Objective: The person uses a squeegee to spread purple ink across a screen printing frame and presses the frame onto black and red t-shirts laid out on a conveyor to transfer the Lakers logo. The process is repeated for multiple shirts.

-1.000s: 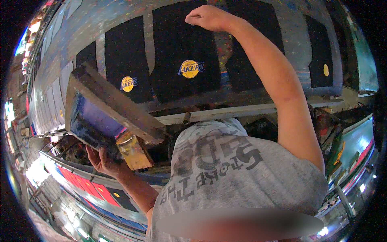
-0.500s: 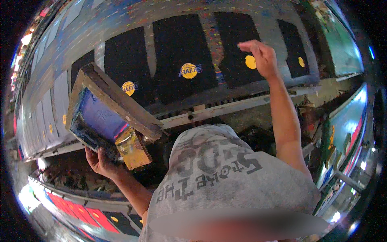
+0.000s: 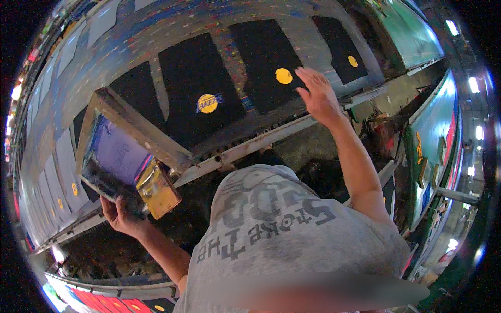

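Three black panels (image 3: 193, 68) lie in a row to the right of the wooden frame (image 3: 143, 128), each bearing a yellow disc. The one nearest the frame has blue lettering across its disc; the middle panel (image 3: 261, 55) shows a mostly plain disc. Another black panel (image 3: 136, 86) lies just beyond the frame and is partly hidden by it.

The frame itself is tilted, with blue-purple mesh (image 3: 115, 148) inside. A yellow-smeared block (image 3: 159, 190) sits at the frame's near right corner. The left hand (image 3: 124, 216) is at the frame's near edge, thumb and fingers pinching that edge. Whether the frame touches the paint-flecked table (image 3: 224, 49) beyond it, I cannot tell.

Well to the right of the frame, the right hand (image 3: 319, 99) is at the right side of the middle panel. Its fingers are stretched out close together, with the thumb spread away from them; I cannot tell whether the fingertips touch the panel.

To the left of the frame lie grey panels (image 3: 62, 161), some with yellow discs. A metal rail (image 3: 276, 136) runs rightward from behind the frame, and the person's grey shirt (image 3: 271, 240) is to the frame's near right.
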The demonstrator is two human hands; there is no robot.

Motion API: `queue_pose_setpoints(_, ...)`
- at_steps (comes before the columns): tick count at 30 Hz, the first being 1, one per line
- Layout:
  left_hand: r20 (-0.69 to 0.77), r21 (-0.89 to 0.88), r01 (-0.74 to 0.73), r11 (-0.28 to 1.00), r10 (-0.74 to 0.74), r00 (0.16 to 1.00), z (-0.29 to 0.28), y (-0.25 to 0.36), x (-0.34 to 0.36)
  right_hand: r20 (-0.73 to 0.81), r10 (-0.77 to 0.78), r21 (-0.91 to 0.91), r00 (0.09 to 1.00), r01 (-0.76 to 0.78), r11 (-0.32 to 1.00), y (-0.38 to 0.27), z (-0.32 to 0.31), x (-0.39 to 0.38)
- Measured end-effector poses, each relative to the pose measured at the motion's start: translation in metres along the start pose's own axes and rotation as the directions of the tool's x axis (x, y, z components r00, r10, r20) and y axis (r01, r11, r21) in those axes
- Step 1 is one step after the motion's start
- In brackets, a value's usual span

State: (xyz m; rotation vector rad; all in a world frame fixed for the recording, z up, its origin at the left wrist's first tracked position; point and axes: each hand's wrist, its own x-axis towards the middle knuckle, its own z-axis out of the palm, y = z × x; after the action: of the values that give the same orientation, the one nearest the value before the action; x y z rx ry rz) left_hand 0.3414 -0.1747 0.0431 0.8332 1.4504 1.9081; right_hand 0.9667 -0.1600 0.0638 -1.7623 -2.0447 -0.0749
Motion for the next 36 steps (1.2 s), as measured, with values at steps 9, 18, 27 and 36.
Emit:
queue_pose_setpoints(9,-0.149,0.088,-0.039,0.995,0.052,0.987,0.041,0.014,-0.064,0.165,-0.367,0.001,0.915,0.372,0.928,0.06,0.072,0.093)
queue_pose_setpoints(18,-0.193,0.169,-0.071,0.983,0.103,0.976,0.119,0.031,-0.175,0.31,-0.447,0.078,0.839,0.446,0.892,0.089,0.131,0.097)
queue_pose_setpoints(27,-0.143,0.235,-0.091,0.968,0.127,0.982,0.143,0.045,-0.224,0.181,-0.345,-0.049,0.921,0.358,0.932,0.102,0.168,0.155)
queue_pose_setpoints(36,-0.028,0.308,-0.1,0.946,0.114,0.993,0.195,0.023,-0.188,-0.239,-0.175,0.41,0.955,0.263,0.873,0.133,0.108,0.157)
